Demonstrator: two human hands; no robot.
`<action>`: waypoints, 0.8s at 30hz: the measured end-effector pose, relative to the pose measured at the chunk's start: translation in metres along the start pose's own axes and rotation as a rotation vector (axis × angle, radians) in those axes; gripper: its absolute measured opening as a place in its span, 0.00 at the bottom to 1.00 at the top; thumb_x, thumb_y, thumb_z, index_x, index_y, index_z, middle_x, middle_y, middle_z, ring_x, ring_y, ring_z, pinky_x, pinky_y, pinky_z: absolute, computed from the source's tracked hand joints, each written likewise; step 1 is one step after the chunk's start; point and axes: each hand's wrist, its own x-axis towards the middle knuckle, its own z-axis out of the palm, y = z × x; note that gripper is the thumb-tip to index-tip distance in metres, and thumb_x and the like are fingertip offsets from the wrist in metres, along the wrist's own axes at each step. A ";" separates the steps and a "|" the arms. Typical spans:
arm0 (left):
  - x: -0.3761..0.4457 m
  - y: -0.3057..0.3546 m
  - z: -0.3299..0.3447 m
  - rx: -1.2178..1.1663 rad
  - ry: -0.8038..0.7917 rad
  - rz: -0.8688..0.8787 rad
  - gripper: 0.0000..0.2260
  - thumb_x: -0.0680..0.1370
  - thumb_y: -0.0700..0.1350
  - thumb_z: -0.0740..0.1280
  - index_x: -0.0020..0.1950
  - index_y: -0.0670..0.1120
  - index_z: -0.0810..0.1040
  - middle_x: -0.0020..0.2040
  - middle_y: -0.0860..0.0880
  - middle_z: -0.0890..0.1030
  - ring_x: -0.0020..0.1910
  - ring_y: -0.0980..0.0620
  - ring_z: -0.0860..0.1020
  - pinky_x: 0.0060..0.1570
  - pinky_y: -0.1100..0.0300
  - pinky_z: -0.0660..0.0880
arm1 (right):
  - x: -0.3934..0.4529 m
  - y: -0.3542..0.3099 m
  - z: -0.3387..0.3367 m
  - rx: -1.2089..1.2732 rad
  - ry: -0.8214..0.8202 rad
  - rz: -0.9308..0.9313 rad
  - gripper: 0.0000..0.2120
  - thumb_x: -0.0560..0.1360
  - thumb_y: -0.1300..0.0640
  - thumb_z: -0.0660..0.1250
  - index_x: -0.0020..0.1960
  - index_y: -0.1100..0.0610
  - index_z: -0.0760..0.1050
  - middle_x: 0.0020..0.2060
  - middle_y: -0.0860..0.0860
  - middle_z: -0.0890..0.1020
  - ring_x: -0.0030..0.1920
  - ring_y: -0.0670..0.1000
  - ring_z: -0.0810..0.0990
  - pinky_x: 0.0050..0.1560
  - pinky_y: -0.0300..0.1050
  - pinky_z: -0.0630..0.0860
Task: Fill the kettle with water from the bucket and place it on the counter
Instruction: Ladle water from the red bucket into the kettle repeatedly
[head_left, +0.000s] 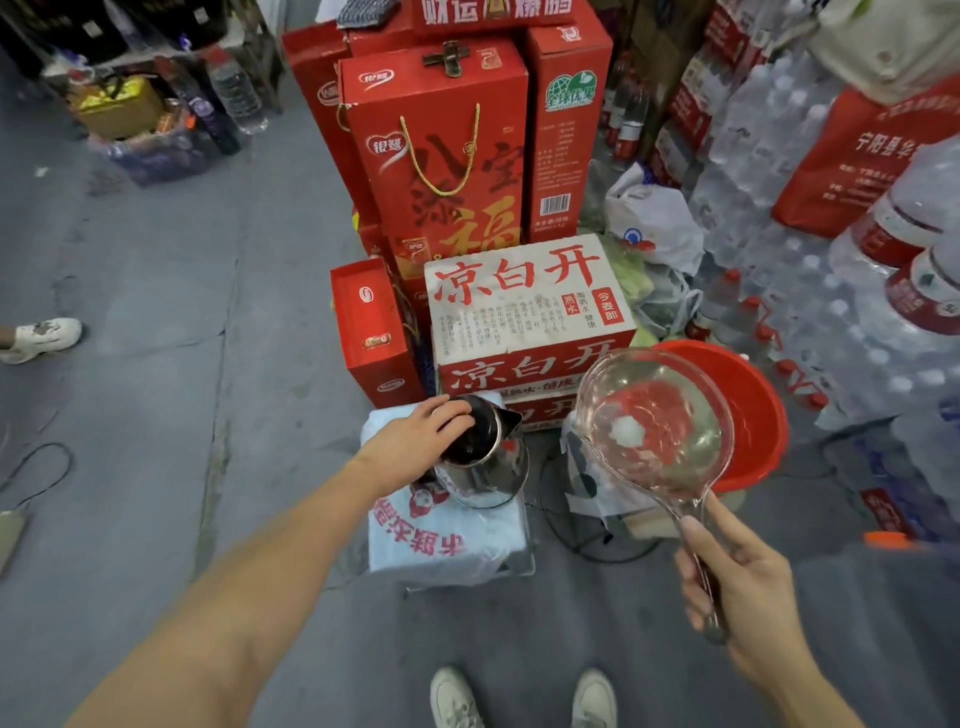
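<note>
The stainless-steel electric kettle with a dark hinged lid (483, 457) stands upright on a white plastic-wrapped pack printed with red characters (441, 535), which rests on the grey concrete floor (156, 312). The kettle's spout points toward 1 o'clock. The left hand (415, 441) rests on the lid from 9 o'clock, its fingers (452, 410) curled over the lid's top edge; the lid appears tilted open.

The right hand (737, 582) holds the clear plastic ladle with a long handle (654, 421). Its fingers are clenched around the handle, thumb on top. The ladle's bowl is raised at 3 o'clock from the kettle, apart from it, and overlaps the near rim of the red round plastic bucket (753, 410). Whether the bowl holds water cannot be determined.

The bucket sits on the floor at 3 o'clock from the kettle. A white carton with large red characters (524, 306) stands at 12 o'clock, just behind the kettle. 2 white shoes (524, 701) show at 6 o'clock.
</note>
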 end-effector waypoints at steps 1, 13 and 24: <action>-0.002 -0.001 0.002 -0.053 0.055 -0.010 0.31 0.70 0.38 0.73 0.69 0.47 0.63 0.72 0.48 0.64 0.70 0.42 0.67 0.38 0.50 0.82 | -0.002 0.004 0.006 -0.001 -0.001 0.005 0.33 0.64 0.48 0.76 0.68 0.43 0.75 0.25 0.56 0.73 0.17 0.49 0.64 0.21 0.39 0.64; -0.029 0.029 -0.008 -0.615 0.489 -0.464 0.31 0.68 0.57 0.75 0.65 0.50 0.66 0.65 0.52 0.76 0.59 0.53 0.76 0.56 0.55 0.76 | -0.014 0.022 0.066 0.000 -0.023 0.032 0.38 0.64 0.51 0.74 0.73 0.48 0.69 0.24 0.57 0.72 0.16 0.49 0.62 0.19 0.38 0.65; -0.061 0.006 -0.009 -0.713 0.417 -0.460 0.40 0.69 0.56 0.74 0.76 0.54 0.58 0.76 0.54 0.61 0.73 0.52 0.63 0.67 0.53 0.67 | -0.009 0.022 0.101 -0.106 -0.016 -0.024 0.28 0.77 0.62 0.67 0.75 0.48 0.68 0.25 0.56 0.74 0.17 0.48 0.64 0.18 0.37 0.65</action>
